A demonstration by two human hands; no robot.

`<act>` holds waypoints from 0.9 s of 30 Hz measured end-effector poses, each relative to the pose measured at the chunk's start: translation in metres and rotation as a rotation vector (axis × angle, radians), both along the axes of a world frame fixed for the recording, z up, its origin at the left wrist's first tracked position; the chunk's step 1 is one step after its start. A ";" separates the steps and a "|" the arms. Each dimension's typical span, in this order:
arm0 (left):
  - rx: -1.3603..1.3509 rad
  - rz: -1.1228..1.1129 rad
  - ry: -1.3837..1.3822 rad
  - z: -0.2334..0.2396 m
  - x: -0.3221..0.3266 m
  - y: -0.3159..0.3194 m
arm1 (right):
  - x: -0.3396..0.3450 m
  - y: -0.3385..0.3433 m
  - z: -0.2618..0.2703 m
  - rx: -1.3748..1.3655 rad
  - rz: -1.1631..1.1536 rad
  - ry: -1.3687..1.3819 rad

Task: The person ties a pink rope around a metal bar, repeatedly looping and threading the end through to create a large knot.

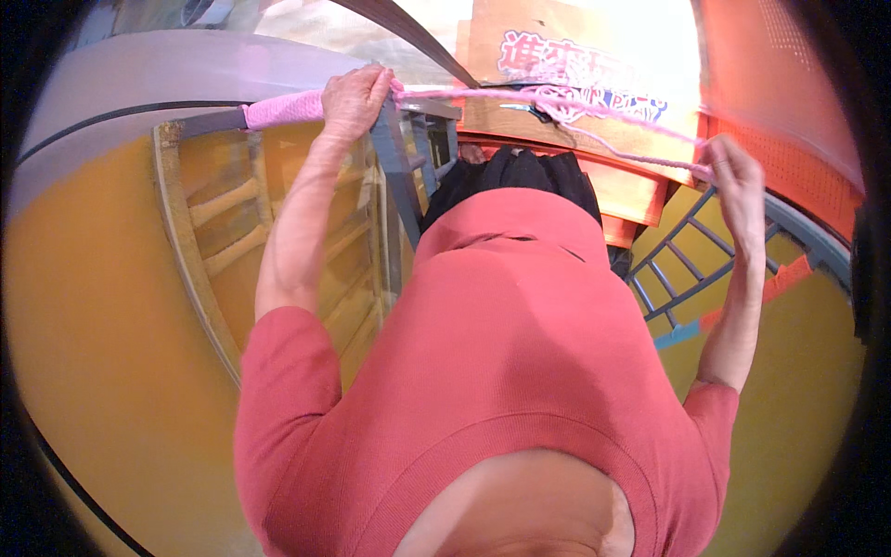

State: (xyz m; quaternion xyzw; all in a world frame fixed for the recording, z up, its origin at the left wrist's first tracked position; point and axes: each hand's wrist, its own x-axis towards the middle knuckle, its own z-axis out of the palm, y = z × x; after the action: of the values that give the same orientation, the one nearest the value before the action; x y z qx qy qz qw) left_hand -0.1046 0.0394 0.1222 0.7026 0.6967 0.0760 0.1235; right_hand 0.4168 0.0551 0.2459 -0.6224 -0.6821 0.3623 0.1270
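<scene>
My left hand (351, 104) is closed over a grey bar whose length is wound with tight turns of pink cord (285, 111). The wound section shows to the left of my knuckles and ends beside a grey upright post (400, 160). From this hand a strand of pink cord (473, 92) runs taut to the right. My right hand (731, 167), slightly blurred, grips that strand at its far end. A second length sags from the right hand back to a loose tangle of pale pink cord (557, 104). What lies under my left palm is hidden.
Beside the tangle lies a dark-handled tool with a pointed blade (518, 108), perhaps scissors, on an orange board bearing writing (487, 63). A worn wooden ladder-like frame (170, 181) stands left. A grey barred frame (686, 261) with orange and blue wrapping stands right, near an orange panel (779, 153).
</scene>
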 end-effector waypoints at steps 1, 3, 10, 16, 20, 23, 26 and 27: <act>-0.003 0.011 0.024 0.001 0.000 -0.004 | -0.002 0.009 -0.014 -0.116 0.096 -0.248; 0.016 0.026 0.037 0.005 0.000 -0.008 | -0.033 0.023 -0.065 -0.332 0.330 -0.546; 0.032 0.038 -0.002 0.010 0.005 -0.001 | -0.310 -0.001 -0.161 -0.020 0.299 0.595; 0.039 0.050 -0.018 0.015 0.003 -0.010 | -0.364 -0.025 -0.165 -0.269 0.040 0.525; 0.107 -0.003 -0.014 0.012 0.002 -0.010 | -0.371 -0.015 -0.133 -0.671 -0.024 0.643; 0.161 -0.040 -0.046 0.010 0.001 -0.007 | -0.374 -0.004 -0.107 -0.855 -0.002 0.545; 0.122 -0.037 -0.016 0.007 -0.001 -0.006 | -0.361 0.016 -0.074 -0.707 0.363 0.245; 0.076 -0.023 0.001 0.014 -0.002 -0.003 | -0.358 0.028 -0.065 -0.653 0.448 0.163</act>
State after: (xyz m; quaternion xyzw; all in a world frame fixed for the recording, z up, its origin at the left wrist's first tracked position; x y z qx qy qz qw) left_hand -0.1067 0.0368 0.1363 0.7146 0.6854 0.1004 0.0974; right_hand 0.0592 0.0828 0.1813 -0.4353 -0.6377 0.6266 -0.1058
